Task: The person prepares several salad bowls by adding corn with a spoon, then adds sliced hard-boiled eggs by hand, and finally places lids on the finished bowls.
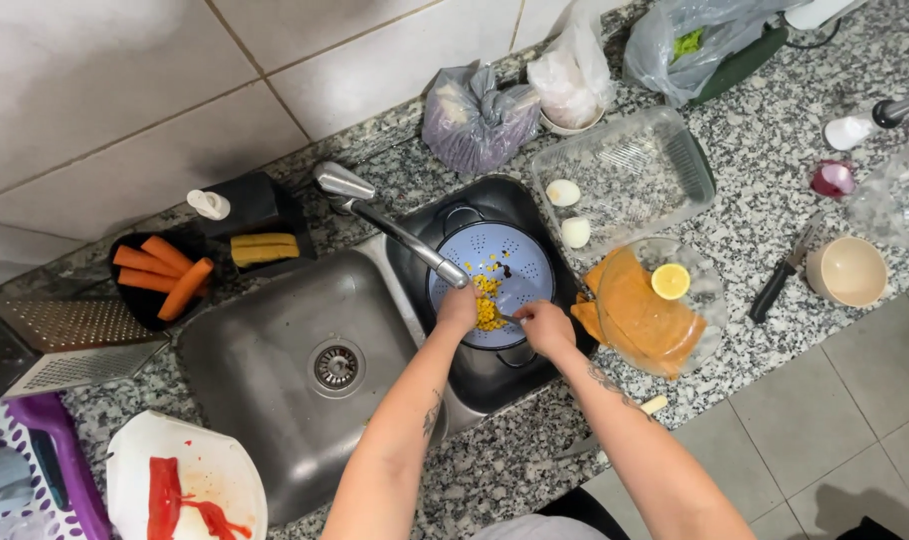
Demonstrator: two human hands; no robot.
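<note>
A pale blue colander (pixel 509 260) sits on a dark pot (pixel 494 375) in the small right sink basin. Yellow corn kernels (pixel 488 305) lie in the colander. My left hand (pixel 457 308) rests on the colander's near rim beside the corn, fingers curled. My right hand (pixel 544 325) is closed on a small utensil whose tip reaches into the kernels. The faucet spout (pixel 404 235) ends just above the colander's left edge.
The large steel sink basin (pixel 274 340) lies left. Carrots (pixel 164 275) in a black tray, a grater (pixel 59 340), a white plate with red pepper (pixel 189 490). Right: clear tray with eggs (pixel 624 175), glass lid with lemon half (pixel 670 281), knife (pixel 782 275), beige bowl (pixel 847 270).
</note>
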